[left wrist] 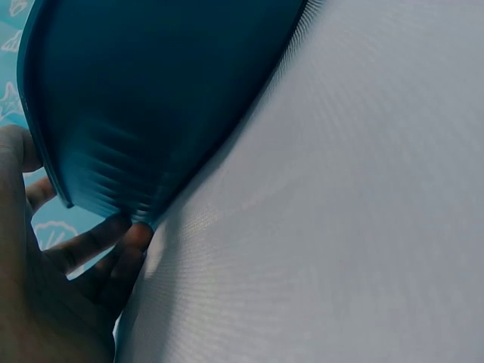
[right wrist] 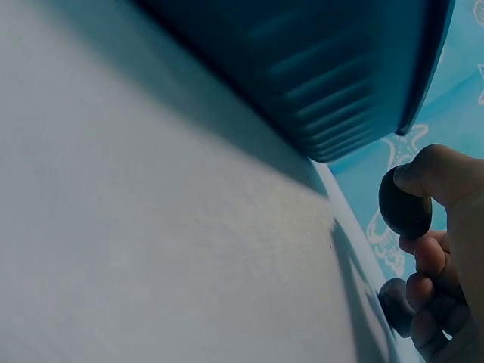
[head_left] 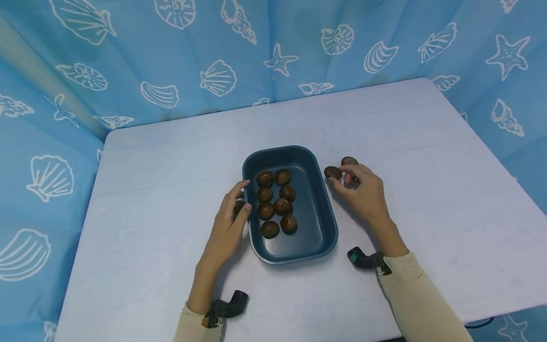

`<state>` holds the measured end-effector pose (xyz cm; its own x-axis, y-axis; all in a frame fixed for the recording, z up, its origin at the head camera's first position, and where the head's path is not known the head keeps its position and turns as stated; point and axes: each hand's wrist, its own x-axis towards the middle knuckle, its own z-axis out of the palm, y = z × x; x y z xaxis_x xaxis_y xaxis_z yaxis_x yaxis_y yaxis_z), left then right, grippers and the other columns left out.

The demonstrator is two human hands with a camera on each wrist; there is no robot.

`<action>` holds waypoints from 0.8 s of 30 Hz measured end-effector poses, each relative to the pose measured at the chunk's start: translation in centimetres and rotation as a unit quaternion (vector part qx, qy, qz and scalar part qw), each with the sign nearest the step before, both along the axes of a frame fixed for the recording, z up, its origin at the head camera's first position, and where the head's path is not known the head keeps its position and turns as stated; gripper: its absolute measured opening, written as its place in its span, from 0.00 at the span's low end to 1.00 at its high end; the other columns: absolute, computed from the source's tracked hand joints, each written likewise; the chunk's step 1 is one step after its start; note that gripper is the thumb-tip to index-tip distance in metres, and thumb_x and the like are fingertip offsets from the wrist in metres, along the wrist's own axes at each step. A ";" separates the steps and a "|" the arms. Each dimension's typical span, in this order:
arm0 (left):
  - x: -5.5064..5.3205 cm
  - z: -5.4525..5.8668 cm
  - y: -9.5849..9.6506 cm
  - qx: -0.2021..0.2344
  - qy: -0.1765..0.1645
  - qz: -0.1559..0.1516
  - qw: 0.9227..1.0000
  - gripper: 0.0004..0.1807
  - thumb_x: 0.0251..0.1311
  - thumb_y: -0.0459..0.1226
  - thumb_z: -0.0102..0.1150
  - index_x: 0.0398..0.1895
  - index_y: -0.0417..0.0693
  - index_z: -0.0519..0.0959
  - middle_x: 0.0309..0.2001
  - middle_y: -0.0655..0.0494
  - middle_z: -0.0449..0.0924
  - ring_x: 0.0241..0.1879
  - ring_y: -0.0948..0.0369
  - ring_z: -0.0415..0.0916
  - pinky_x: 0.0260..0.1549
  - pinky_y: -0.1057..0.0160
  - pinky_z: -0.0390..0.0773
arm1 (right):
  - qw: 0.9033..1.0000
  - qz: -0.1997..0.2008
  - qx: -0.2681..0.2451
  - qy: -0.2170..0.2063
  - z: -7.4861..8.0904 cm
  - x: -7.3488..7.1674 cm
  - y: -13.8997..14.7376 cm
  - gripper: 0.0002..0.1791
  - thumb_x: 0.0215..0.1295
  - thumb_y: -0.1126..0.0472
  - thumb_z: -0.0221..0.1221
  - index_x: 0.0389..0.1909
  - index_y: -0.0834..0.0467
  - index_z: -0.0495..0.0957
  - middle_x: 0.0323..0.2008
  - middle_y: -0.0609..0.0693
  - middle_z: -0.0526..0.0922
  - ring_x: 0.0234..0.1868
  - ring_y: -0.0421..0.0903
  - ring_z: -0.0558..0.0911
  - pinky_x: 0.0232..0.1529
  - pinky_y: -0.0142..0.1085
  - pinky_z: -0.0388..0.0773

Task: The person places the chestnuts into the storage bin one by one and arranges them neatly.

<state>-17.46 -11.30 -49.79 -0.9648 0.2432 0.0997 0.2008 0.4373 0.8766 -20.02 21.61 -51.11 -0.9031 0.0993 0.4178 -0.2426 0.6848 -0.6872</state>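
Observation:
Several glossy brown chestnuts [head_left: 287, 193] lie in two rows in the left half of a dark blue rectangular tray [head_left: 314, 232]. My left hand [head_left: 226, 223] rests against the tray's left side, fingertips on its rim and outer wall, as the left wrist view also shows. Just off the tray's right edge, my right hand [head_left: 365, 190] pinches one chestnut [right wrist: 406, 204] between thumb and fingers, above the table. Another chestnut [head_left: 349, 160] is just beyond those fingers; in the right wrist view it sits low beside the curled fingers, and I cannot tell whether they touch it.
The tray stands on a table with a white cloth [head_left: 171, 190]. Blue curtains with white shell prints [head_left: 239, 52] hang behind the table and at its sides. A dark cable [head_left: 479, 325] shows past the table's front right edge.

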 end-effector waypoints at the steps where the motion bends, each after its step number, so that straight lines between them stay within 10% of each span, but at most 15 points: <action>1: 0.0 0.0 0.0 0.000 0.001 -0.001 1.000 0.26 0.76 0.50 0.42 0.76 0.73 0.59 0.62 0.53 0.67 0.58 0.55 0.71 0.57 0.46 0.71 | 1.000 0.002 0.000 0.003 0.1 0.1 -0.1 0.16 0.58 0.60 0.71 0.44 0.64 0.83 0.27 0.52 0.75 0.31 0.45 0.71 0.37 0.35 0.67; 24: 0.0 -0.1 -0.2 0.002 0.001 -0.005 1.000 0.26 0.76 0.51 0.42 0.75 0.77 0.58 0.64 0.53 0.67 0.59 0.55 0.71 0.57 0.46 0.72 | 0.996 0.047 -0.038 0.060 2.7 2.6 -1.3 0.18 0.54 0.64 0.73 0.47 0.59 0.84 0.27 0.47 0.75 0.36 0.42 0.75 0.43 0.31 0.69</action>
<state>-17.49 -11.45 -49.88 -0.9620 0.2531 0.1023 0.2069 0.4314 0.8781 -17.43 20.35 -48.39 -0.8536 0.0528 0.5182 -0.3868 0.6022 -0.6984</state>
